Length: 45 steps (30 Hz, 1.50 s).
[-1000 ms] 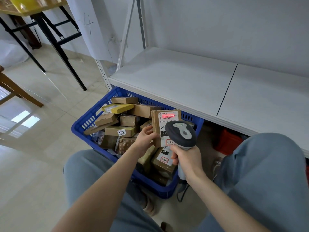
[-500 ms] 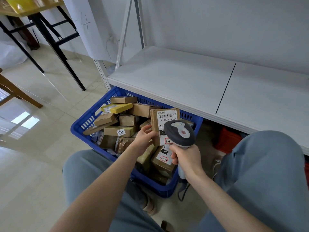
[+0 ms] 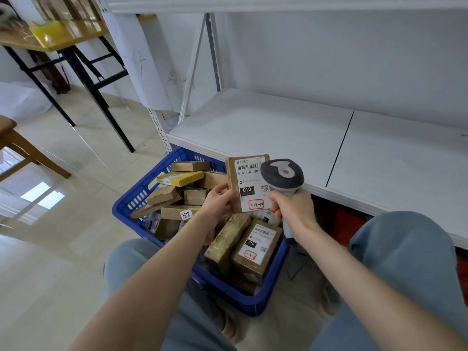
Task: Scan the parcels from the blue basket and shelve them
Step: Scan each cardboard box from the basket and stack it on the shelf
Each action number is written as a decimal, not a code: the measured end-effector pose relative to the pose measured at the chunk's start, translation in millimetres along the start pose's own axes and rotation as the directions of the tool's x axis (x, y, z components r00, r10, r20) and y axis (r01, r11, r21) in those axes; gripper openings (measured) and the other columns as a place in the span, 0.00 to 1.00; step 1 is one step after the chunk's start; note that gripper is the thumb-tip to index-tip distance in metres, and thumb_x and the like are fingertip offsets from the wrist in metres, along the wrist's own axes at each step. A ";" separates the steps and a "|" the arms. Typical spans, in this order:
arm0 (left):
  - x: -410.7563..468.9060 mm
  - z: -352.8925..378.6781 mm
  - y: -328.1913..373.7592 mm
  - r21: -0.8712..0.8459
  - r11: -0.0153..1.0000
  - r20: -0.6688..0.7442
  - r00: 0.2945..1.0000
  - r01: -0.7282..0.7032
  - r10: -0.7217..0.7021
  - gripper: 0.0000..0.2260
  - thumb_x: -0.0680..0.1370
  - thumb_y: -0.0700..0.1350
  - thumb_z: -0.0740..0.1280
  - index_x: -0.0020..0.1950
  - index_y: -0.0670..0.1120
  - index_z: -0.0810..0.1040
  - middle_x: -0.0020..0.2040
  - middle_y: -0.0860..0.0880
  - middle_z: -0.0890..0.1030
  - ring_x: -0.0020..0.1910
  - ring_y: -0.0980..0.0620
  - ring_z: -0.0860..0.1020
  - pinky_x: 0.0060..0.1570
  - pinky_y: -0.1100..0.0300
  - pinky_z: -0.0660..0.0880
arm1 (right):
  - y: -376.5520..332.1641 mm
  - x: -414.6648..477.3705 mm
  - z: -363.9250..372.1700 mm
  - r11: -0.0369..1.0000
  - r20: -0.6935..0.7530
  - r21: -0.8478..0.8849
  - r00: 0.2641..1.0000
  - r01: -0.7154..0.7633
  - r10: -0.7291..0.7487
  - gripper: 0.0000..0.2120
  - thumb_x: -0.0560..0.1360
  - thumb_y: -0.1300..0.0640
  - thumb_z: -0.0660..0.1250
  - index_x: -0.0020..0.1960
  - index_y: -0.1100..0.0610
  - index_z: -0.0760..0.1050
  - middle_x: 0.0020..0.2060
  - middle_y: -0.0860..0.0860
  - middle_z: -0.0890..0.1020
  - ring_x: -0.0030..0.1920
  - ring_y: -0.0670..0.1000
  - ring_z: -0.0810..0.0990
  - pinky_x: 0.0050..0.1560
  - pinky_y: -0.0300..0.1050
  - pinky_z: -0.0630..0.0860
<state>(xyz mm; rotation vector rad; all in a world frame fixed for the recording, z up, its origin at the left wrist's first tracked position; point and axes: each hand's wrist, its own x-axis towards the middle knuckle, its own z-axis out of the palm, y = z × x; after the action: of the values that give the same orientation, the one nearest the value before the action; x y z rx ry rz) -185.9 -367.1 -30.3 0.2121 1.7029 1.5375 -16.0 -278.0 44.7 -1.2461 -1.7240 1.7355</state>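
Now no red scan line on label vs 1 s ago; parcel [image 3: 247,183] raised, upright, over blue basket [image 3: 240,300], by shelf [image 3: 253,127] edge. L hand [image 3: 219,201] pinches its left edge; R hand [image 3: 293,211] grips scanner [image 3: 282,174] handle, scanner head overlapping label. Basket: heap of brown parcels [image 3: 177,214], one yellow box [image 3: 179,177].

Bright daylight, window glare on floor [image 3: 38,196], wide-angle edge distortion.
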 end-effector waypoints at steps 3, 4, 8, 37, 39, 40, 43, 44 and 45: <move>-2.9 3.1 27.5 0.011 1.000 -0.014 1.000 -0.027 0.027 0.20 0.76 0.46 0.69 0.67 0.46 0.71 0.56 0.45 0.82 0.49 0.50 0.82 0.35 0.62 0.78 | -29.0 19.2 -3.1 0.999 0.001 -0.020 0.999 0.035 -0.035 0.03 0.71 0.63 0.68 0.39 0.61 0.78 0.26 0.52 0.79 0.21 0.44 0.72 0.28 0.40 0.70; -4.5 4.3 35.2 0.015 0.999 -0.021 0.999 -0.036 0.036 0.20 0.76 0.46 0.69 0.67 0.47 0.70 0.56 0.45 0.81 0.50 0.50 0.82 0.36 0.61 0.79 | -38.4 23.5 -4.2 0.998 -0.003 -0.037 0.999 0.043 -0.043 0.04 0.71 0.63 0.68 0.38 0.61 0.78 0.27 0.52 0.79 0.21 0.44 0.72 0.28 0.40 0.71; -5.5 5.6 61.4 0.035 0.998 -0.045 0.997 -0.060 0.061 0.19 0.78 0.48 0.66 0.67 0.47 0.71 0.57 0.46 0.81 0.55 0.47 0.80 0.44 0.56 0.78 | -68.5 41.0 -5.5 0.999 0.012 -0.025 1.000 0.026 -0.025 0.03 0.70 0.65 0.67 0.39 0.59 0.75 0.34 0.56 0.82 0.30 0.50 0.77 0.33 0.42 0.73; 47.3 -46.1 221.6 -0.053 0.984 -0.153 0.972 0.173 -0.179 0.14 0.78 0.48 0.63 0.61 0.44 0.75 0.52 0.44 0.82 0.52 0.46 0.80 0.59 0.49 0.76 | -208.1 126.8 63.2 0.957 0.094 -0.141 0.959 -0.254 0.268 0.07 0.67 0.68 0.65 0.45 0.65 0.77 0.41 0.57 0.81 0.40 0.54 0.80 0.43 0.48 0.79; 33.7 -49.8 245.9 -0.028 0.983 -0.140 0.973 0.179 -0.181 0.16 0.78 0.49 0.63 0.63 0.45 0.74 0.54 0.44 0.82 0.54 0.46 0.80 0.56 0.50 0.77 | -231.8 114.3 59.6 0.956 0.080 -0.161 0.962 -0.246 0.261 0.14 0.65 0.67 0.66 0.49 0.71 0.76 0.42 0.63 0.81 0.41 0.56 0.80 0.45 0.52 0.79; 27.3 -51.0 257.8 -0.019 0.984 -0.131 0.975 0.178 -0.179 0.16 0.78 0.49 0.63 0.63 0.45 0.74 0.54 0.44 0.82 0.54 0.46 0.80 0.54 0.51 0.77 | -242.6 109.8 57.4 0.955 0.084 -0.171 0.962 -0.242 0.258 0.16 0.64 0.67 0.66 0.51 0.72 0.75 0.45 0.65 0.82 0.43 0.57 0.82 0.45 0.52 0.79; 4.7 -51.4 292.6 -0.011 0.982 -0.125 0.974 0.189 -0.188 0.14 0.78 0.49 0.63 0.62 0.45 0.74 0.53 0.44 0.82 0.55 0.45 0.79 0.56 0.50 0.76 | -278.5 92.1 50.8 0.953 0.085 -0.148 0.957 -0.264 0.278 0.07 0.68 0.67 0.67 0.45 0.63 0.77 0.47 0.59 0.84 0.47 0.57 0.85 0.40 0.46 0.77; -1.8 -50.6 301.9 -0.010 0.981 -0.119 0.974 0.191 -0.191 0.14 0.78 0.48 0.63 0.61 0.45 0.74 0.53 0.44 0.82 0.54 0.45 0.79 0.57 0.50 0.76 | -289.2 88.7 48.9 0.955 0.087 -0.134 0.957 -0.265 0.277 0.06 0.69 0.67 0.66 0.43 0.59 0.76 0.47 0.57 0.84 0.46 0.55 0.85 0.38 0.44 0.76; -8.7 -50.0 310.1 -0.005 0.980 -0.111 0.974 0.197 -0.197 0.13 0.79 0.48 0.62 0.61 0.45 0.75 0.52 0.45 0.82 0.53 0.46 0.80 0.58 0.50 0.75 | -300.4 83.9 46.7 0.956 0.096 -0.131 0.957 -0.261 0.274 0.06 0.69 0.67 0.66 0.43 0.58 0.75 0.47 0.56 0.84 0.45 0.54 0.85 0.38 0.44 0.76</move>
<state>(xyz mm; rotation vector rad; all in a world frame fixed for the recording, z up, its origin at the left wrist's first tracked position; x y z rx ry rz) -331.3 -334.8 246.4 -0.0399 1.7578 1.4197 -188.5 -189.7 293.4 -1.5210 -1.8126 1.9122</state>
